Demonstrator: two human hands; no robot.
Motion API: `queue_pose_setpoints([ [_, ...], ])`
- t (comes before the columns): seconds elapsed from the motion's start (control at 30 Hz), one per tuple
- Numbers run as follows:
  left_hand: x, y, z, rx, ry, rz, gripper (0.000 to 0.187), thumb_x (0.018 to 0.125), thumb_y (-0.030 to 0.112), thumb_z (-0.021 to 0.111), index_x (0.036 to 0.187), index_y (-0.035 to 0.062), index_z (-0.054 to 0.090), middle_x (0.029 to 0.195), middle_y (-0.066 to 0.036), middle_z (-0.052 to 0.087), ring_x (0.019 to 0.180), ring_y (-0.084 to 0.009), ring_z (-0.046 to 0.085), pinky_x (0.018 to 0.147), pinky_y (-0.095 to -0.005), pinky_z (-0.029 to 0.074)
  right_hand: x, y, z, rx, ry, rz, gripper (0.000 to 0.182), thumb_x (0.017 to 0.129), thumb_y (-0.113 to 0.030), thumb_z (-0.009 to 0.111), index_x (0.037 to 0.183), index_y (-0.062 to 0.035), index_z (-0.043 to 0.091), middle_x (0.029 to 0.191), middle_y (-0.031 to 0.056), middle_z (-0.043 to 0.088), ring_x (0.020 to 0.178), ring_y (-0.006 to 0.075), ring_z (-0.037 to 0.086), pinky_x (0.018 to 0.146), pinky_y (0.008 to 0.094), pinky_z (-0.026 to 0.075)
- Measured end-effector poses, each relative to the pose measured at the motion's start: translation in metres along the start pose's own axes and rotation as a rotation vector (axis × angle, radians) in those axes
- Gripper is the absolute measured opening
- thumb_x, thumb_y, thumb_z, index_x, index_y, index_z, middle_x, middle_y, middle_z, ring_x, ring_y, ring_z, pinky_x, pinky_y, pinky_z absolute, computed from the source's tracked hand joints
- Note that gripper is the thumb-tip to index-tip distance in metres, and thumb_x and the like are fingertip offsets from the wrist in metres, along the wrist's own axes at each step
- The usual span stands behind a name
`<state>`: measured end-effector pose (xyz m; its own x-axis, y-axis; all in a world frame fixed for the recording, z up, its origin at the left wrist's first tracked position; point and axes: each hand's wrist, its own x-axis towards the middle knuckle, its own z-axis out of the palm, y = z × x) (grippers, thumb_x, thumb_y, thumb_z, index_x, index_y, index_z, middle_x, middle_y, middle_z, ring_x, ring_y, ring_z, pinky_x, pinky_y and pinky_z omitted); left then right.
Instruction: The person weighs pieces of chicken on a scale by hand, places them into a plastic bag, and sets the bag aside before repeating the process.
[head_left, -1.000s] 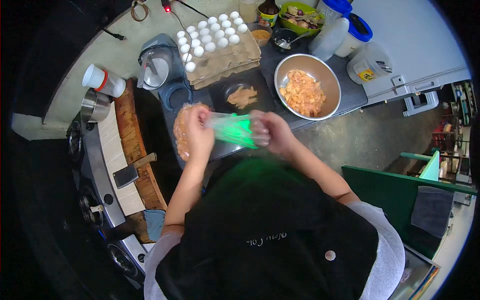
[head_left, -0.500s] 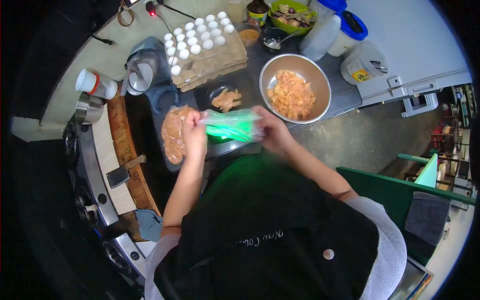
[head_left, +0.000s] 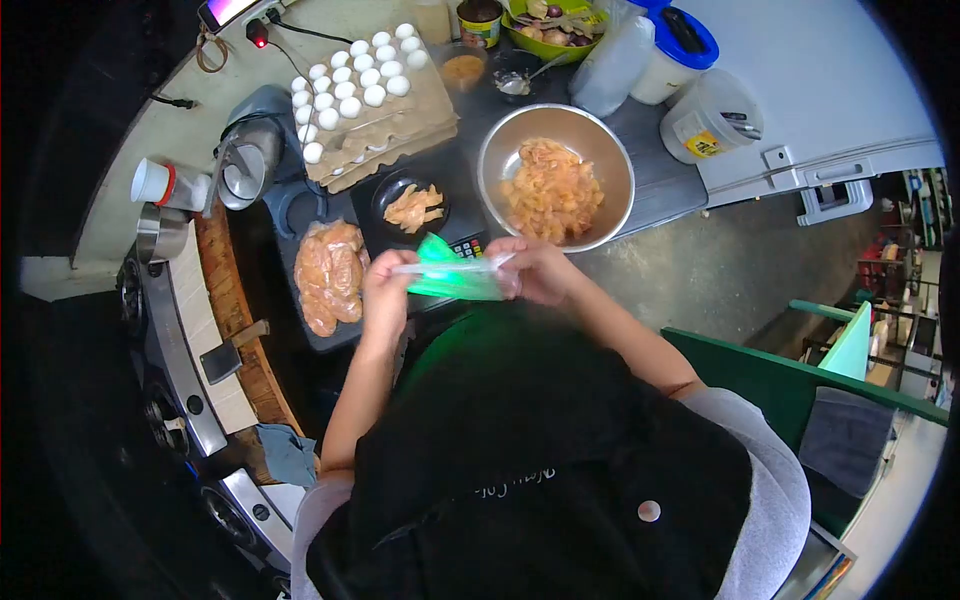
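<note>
A thin plastic bag [head_left: 452, 277], clear with a green tint, is held stretched between both hands just above the near edge of the tabletop [head_left: 655, 175]. The left hand [head_left: 385, 290] is closed on the bag's left end, with the fingers pinching the film. The right hand [head_left: 540, 270] is closed on the right end, its fingers likewise pinched on the plastic. The bag is kept in the air, in front of the person's chest, and is not resting on anything.

Just beyond the bag, a small black dish [head_left: 412, 205] with a few strips of raw meat is set on a dark scale, whose keypad is seen just behind the bag. To the right of it, a steel bowl [head_left: 556, 176] heaped with cut raw meat is placed near the right hand. To the left of the left hand, a filled clear bag of meat [head_left: 326, 274] is laid on a dark tray. Farther back, a carton tray of white eggs [head_left: 350, 82] is stacked on other cartons, and a green bowl [head_left: 550, 25], jars and white tubs with blue lids [head_left: 672, 40] are lined along the far edge. On the wooden board at the left, a cleaver [head_left: 228, 352] is laid flat.
</note>
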<state>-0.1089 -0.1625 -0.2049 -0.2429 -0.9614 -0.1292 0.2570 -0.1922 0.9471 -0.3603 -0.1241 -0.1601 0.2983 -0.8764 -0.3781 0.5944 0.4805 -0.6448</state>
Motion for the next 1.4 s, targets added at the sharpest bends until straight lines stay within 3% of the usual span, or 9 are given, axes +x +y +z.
queue_pose_setpoints([
  [0.2,-0.016,0.051,0.031,-0.756,-0.236,-0.331,0.02,0.084,0.002,0.058,0.1,0.0105,0.05,0.081,-0.001,0.055,0.074,-0.0133,0.054,0.067,-0.0285,0.043,0.011,0.015,-0.054,-0.289,-0.048,0.072,0.012,0.081,-0.013,0.062,0.086,-0.0015,0.062,0.074,0.0018,0.058,0.066,0.0154,0.056,0.061,0.0285,0.045],
  [0.33,-0.026,0.068,0.047,-0.516,-0.185,-0.429,0.034,0.079,0.001,0.063,0.112,0.0075,0.056,0.084,-0.001,0.059,0.071,-0.0106,0.055,0.065,-0.0251,0.042,0.002,-0.011,-0.046,-0.055,0.01,-0.05,0.013,0.082,-0.013,0.061,0.087,-0.0016,0.06,0.096,0.0084,0.06,0.093,0.0209,0.057,0.078,0.0335,0.046],
  [0.4,-0.013,0.037,0.011,0.093,-0.633,-0.257,0.018,0.078,0.0,0.066,0.095,0.0056,0.064,0.09,-0.002,0.06,0.07,-0.009,0.055,0.068,-0.0263,0.047,-0.007,-0.025,-0.03,0.091,-0.019,0.029,0.014,0.083,-0.01,0.061,0.093,-0.002,0.059,0.092,0.008,0.061,0.088,0.0212,0.059,0.08,0.0343,0.046],
  [0.6,-0.019,0.043,0.034,0.469,-0.081,-0.213,0.017,0.082,-0.007,0.06,0.094,-0.0005,0.07,0.075,0.0,0.048,0.067,-0.0096,0.052,0.062,-0.0287,0.043,-0.006,-0.006,-0.026,-0.17,-0.119,-0.087,0.019,0.08,0.001,0.066,0.086,-0.009,0.051,0.077,0.002,0.054,0.072,0.011,0.056,0.068,0.0276,0.046],
  [0.8,-0.03,0.044,0.051,1.336,0.152,0.367,0.048,0.074,-0.008,0.058,0.116,0.0139,0.068,0.087,-0.013,0.048,0.075,-0.0328,0.056,0.066,-0.0414,0.048,0.003,0.0,-0.024,-0.958,0.185,-0.395,0.024,0.073,0.001,0.069,0.076,-0.0095,0.048,0.073,-0.0018,0.049,0.065,0.009,0.049,0.06,0.028,0.041],
  [0.9,-0.029,0.039,0.045,1.374,0.175,0.34,0.055,0.071,-0.01,0.056,0.122,0.0103,0.062,0.093,-0.014,0.05,0.082,-0.0344,0.057,0.071,-0.0444,0.049,0.01,-0.01,-0.023,-1.449,0.114,-0.928,0.025,0.071,-0.005,0.073,0.079,-0.0087,0.049,0.071,-0.0018,0.049,0.065,0.0104,0.049,0.061,0.0309,0.041],
  [1.0,-0.031,0.038,0.031,1.314,0.181,0.346,0.053,0.069,-0.011,0.054,0.121,0.0022,0.06,0.101,-0.017,0.053,0.091,-0.0383,0.058,0.078,-0.0456,0.048,0.004,-0.053,-0.016,-1.229,0.029,-0.251,0.019,0.078,-0.014,0.077,0.089,-0.0075,0.063,0.075,0.0031,0.059,0.073,0.016,0.059,0.068,0.0318,0.047],
  [1.13,-0.044,0.049,-0.001,1.235,0.18,0.205,0.051,0.068,-0.011,0.052,0.118,-0.006,0.057,0.114,-0.024,0.054,0.103,-0.044,0.055,0.089,-0.0457,0.046,0.07,-0.101,-0.132,-1.803,0.663,-0.286,0.02,0.084,-0.017,0.067,0.097,-0.0025,0.071,0.091,0.0189,0.07,0.086,0.0323,0.068,0.081,0.039,0.052],
  [1.4,-0.082,0.059,-0.058,1.229,0.335,0.065,0.049,0.069,-0.002,0.055,0.117,-0.0034,0.06,0.113,-0.026,0.059,0.106,-0.0423,0.057,0.094,-0.0429,0.046,0.095,-0.088,-0.19,-2.33,0.501,-0.015,0.023,0.087,-0.012,0.051,0.104,-0.0017,0.064,0.104,0.0197,0.067,0.099,0.0357,0.064,0.087,0.0449,0.051],
])
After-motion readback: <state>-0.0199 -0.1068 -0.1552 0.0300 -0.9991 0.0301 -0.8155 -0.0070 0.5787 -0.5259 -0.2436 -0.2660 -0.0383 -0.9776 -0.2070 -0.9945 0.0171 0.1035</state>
